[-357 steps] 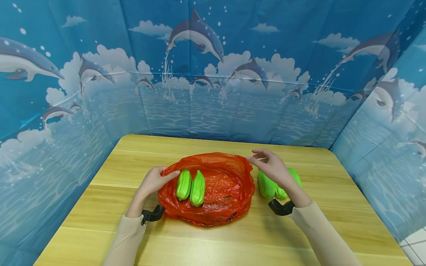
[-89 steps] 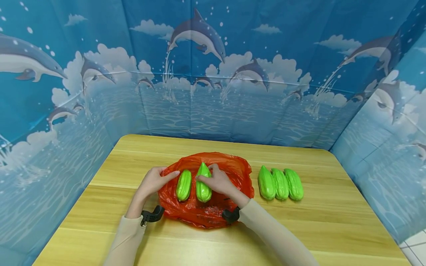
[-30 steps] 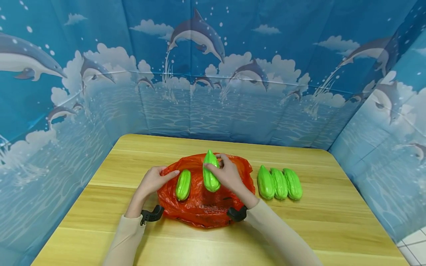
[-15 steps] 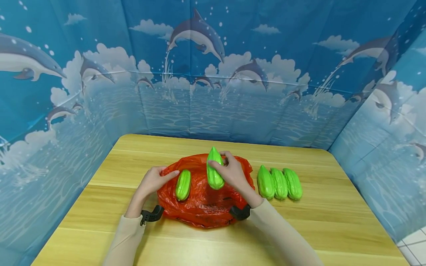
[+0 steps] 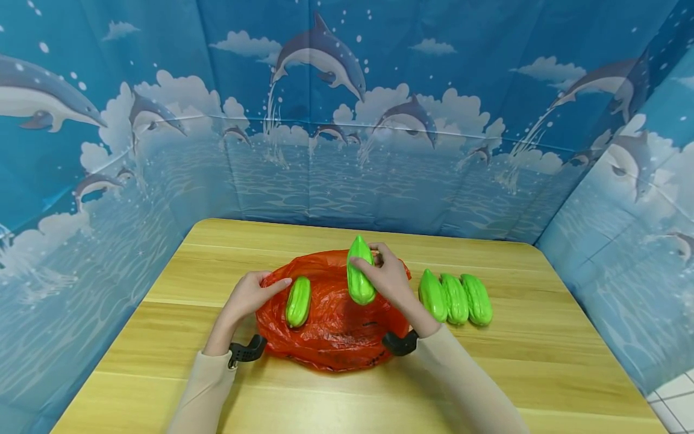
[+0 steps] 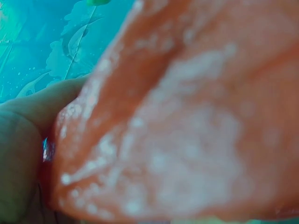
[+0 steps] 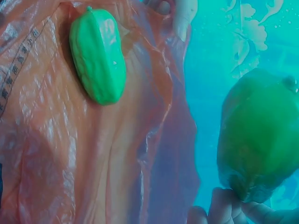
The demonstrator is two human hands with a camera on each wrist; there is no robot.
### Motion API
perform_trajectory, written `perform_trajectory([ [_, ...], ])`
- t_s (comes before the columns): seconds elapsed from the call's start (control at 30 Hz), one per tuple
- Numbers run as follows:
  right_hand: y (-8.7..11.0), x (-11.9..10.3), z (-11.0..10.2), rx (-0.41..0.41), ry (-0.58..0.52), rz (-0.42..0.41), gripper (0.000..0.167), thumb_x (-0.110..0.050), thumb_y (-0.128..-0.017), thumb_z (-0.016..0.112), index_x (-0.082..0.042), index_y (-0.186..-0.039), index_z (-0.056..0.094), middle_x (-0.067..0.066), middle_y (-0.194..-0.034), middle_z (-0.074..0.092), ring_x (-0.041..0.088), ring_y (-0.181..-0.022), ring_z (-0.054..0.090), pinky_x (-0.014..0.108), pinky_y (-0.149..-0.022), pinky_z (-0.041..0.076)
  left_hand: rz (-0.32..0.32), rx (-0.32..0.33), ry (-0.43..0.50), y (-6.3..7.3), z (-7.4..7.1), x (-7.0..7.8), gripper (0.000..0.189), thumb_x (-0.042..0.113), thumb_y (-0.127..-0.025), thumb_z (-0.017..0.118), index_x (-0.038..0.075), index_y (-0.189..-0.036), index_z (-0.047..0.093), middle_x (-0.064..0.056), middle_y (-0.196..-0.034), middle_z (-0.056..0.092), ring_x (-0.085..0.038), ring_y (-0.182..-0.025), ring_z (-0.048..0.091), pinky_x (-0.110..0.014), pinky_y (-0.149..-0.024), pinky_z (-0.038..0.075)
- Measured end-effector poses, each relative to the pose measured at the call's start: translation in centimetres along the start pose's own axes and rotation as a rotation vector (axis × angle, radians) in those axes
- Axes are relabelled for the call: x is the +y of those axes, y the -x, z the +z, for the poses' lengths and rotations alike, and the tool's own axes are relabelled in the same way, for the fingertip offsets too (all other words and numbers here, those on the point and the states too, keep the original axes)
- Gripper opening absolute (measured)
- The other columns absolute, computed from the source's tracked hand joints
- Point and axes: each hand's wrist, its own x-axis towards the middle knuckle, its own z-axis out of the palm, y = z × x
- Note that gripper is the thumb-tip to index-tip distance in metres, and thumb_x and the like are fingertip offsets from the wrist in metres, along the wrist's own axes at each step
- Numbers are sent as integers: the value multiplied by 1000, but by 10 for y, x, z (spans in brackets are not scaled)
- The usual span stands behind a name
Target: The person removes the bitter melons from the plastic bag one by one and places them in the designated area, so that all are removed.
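My right hand (image 5: 389, 278) holds a bright green, ridged gourd (image 5: 360, 278) above the right part of a red plastic bag (image 5: 336, 343). Its pointed end faces away from me, thumb on the near side. In the right wrist view the held gourd (image 7: 259, 135) is at the right, with fingertips under it. The bag lies spread with its mouth wide. A second green gourd (image 5: 298, 302) rests inside, at its left. My left hand (image 5: 253, 295) pinches the bag's left rim, thumb inside. In the left wrist view the bag (image 6: 187, 130) fills most of the picture.
Three more green gourds (image 5: 456, 299) lie side by side on the wooden table (image 5: 542, 337), right of the bag; my right forearm passes close to them. A blue dolphin-print curtain (image 5: 347, 169) stands behind the table and at both sides.
My right hand has gripped one of the two gourds in the bag, lifted it and carried it rightward and away from me. The left hand stays on the rim.
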Motion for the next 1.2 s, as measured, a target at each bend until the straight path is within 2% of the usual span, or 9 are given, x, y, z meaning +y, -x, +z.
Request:
perform_trajectory([
  [0.53,-1,3,-15,-18,-36,32,61,-46,-87,65,-10,-131,43,12,-95,61,22,-74,62,35,-61,51,1,0,-4,-1,0,-1,45,45,-87,66,1,-80,60,-8,-61,58,-23,-54,61,-33,-53,51],
  [0.97,-1,9,-29,32,8,62,63,-51,-86,64,-11,-130,42,12,-94,57,24,-70,58,36,-62,48,-2,15,-10,-1,2,-2,47,45,-86,67,1,-76,57,-3,-56,51,-20,-51,58,-30,-51,48],
  [1.2,-1,12,-35,33,-9,77,66,-54,-85,63,-12,-131,40,14,-94,56,25,-70,57,46,-67,49,3,11,-16,-2,1,-2,47,45,-87,67,0,-78,59,-4,-57,53,-21,-52,59,-30,-51,49],
])
